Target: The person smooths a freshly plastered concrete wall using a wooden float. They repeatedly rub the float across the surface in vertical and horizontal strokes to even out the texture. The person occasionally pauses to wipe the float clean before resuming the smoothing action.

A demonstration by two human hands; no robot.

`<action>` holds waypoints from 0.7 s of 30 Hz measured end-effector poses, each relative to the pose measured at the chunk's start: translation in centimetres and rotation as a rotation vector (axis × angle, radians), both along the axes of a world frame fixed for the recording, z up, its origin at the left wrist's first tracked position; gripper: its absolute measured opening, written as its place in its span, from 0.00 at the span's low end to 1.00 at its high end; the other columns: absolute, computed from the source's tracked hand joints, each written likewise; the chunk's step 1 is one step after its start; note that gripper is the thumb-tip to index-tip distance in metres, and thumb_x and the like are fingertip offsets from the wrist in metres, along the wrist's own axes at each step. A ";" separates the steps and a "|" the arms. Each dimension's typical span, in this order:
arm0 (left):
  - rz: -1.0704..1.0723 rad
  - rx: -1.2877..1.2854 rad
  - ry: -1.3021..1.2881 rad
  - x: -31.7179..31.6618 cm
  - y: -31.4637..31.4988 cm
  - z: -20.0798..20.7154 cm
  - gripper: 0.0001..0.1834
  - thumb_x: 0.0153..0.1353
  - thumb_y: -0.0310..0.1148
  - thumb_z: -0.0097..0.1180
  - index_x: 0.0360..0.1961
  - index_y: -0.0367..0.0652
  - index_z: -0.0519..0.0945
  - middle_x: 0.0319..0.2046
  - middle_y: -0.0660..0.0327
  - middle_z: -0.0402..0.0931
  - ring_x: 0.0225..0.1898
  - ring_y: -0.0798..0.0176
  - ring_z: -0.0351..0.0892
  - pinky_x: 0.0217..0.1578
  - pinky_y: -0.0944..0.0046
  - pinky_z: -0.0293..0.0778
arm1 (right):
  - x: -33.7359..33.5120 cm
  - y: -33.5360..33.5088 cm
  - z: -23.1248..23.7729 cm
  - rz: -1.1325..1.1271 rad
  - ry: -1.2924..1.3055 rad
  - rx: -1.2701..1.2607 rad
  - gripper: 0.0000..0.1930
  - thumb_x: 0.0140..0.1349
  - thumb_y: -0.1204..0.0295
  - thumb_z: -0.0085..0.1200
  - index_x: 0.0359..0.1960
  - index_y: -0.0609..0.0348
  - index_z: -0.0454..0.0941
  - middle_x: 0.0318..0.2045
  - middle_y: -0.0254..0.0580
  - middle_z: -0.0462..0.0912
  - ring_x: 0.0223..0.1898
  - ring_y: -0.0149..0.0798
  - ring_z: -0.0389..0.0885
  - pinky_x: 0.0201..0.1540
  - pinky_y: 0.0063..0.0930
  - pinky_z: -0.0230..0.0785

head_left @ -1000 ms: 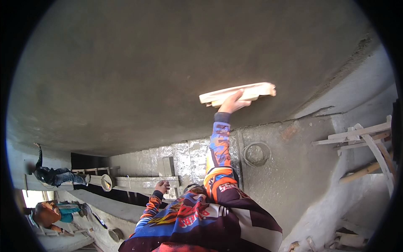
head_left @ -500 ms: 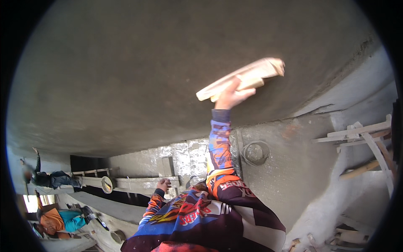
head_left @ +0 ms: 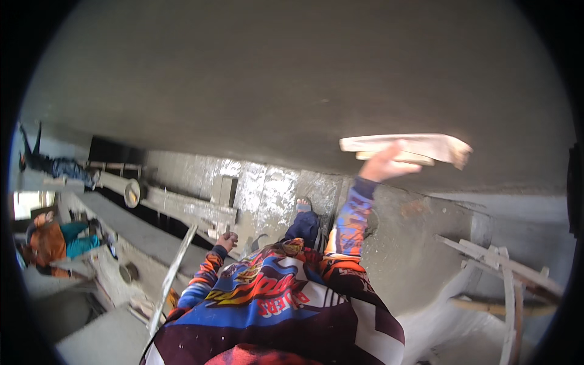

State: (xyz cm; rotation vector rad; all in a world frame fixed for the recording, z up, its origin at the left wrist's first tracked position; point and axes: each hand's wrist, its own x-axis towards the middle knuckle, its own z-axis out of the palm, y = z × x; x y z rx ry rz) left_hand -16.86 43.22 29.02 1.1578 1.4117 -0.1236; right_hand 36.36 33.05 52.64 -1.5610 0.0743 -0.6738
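Note:
My right hand [head_left: 381,166] is wrapped round the grip of a pale wooden plastering float [head_left: 407,146]. The float's long flat board lies against or very close to the grey plastered wall [head_left: 274,85], low and to the right. Its right end is blurred. My left hand [head_left: 227,241] hangs by my left side, near the end of a plank, with its fingers curled in. Whether anything is inside those fingers is hidden.
My sandalled foot [head_left: 303,205] stands on wet, splashed boards [head_left: 261,194]. A plank walkway [head_left: 182,205] with a round bucket [head_left: 131,193] runs left. Wooden trestle pieces [head_left: 505,267] stand right. Two other people work at far left, one in an orange top [head_left: 47,243].
My right hand has brought the float down and to the right along the wall, turning it nearly level. My view has shifted, and my foot now shows. My left hand stays curled.

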 end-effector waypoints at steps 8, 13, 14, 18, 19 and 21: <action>-0.094 0.115 0.265 -4.7 0.5 -2.5 0.17 0.62 0.39 0.56 0.44 0.36 0.83 0.28 0.57 0.83 0.24 0.62 0.83 0.24 0.63 0.78 | -1.7 1.8 6.9 0.040 -0.172 0.068 0.33 0.61 0.59 0.63 0.52 0.74 0.59 0.48 0.59 0.68 0.48 0.45 0.77 0.50 0.36 0.76; -0.002 -0.038 0.221 -0.8 -2.9 -1.2 0.17 0.64 0.37 0.56 0.48 0.35 0.81 0.35 0.54 0.83 0.33 0.61 0.83 0.33 0.62 0.81 | -3.2 4.1 4.9 0.188 -0.206 -0.005 0.35 0.55 0.64 0.67 0.55 0.72 0.58 0.49 0.57 0.68 0.49 0.46 0.77 0.51 0.36 0.77; -0.031 -0.019 0.186 0.6 -2.6 -0.7 0.18 0.63 0.38 0.57 0.47 0.35 0.81 0.35 0.53 0.83 0.34 0.60 0.83 0.35 0.61 0.80 | -3.3 4.3 5.0 0.194 -0.194 0.014 0.36 0.55 0.64 0.67 0.55 0.72 0.58 0.49 0.57 0.68 0.49 0.46 0.77 0.51 0.36 0.77; -0.298 0.108 0.227 4.4 -2.8 0.4 0.21 0.61 0.44 0.59 0.46 0.38 0.82 0.36 0.51 0.83 0.38 0.55 0.84 0.42 0.56 0.78 | -3.3 4.3 4.5 0.199 -0.177 0.034 0.36 0.54 0.65 0.68 0.55 0.72 0.58 0.49 0.56 0.69 0.48 0.44 0.77 0.50 0.35 0.76; -0.404 0.161 0.278 5.1 -2.6 0.6 0.21 0.60 0.45 0.59 0.46 0.39 0.83 0.36 0.50 0.83 0.39 0.53 0.84 0.43 0.55 0.78 | -3.2 4.3 4.5 0.192 -0.185 0.031 0.36 0.54 0.65 0.68 0.56 0.72 0.58 0.49 0.56 0.69 0.48 0.44 0.77 0.49 0.35 0.76; -0.580 0.114 0.390 6.0 -3.2 0.6 0.22 0.59 0.50 0.58 0.44 0.43 0.85 0.39 0.46 0.83 0.41 0.48 0.83 0.43 0.53 0.77 | -3.2 4.3 4.5 0.202 -0.194 0.058 0.36 0.54 0.66 0.68 0.55 0.72 0.58 0.49 0.56 0.69 0.47 0.43 0.77 0.48 0.35 0.77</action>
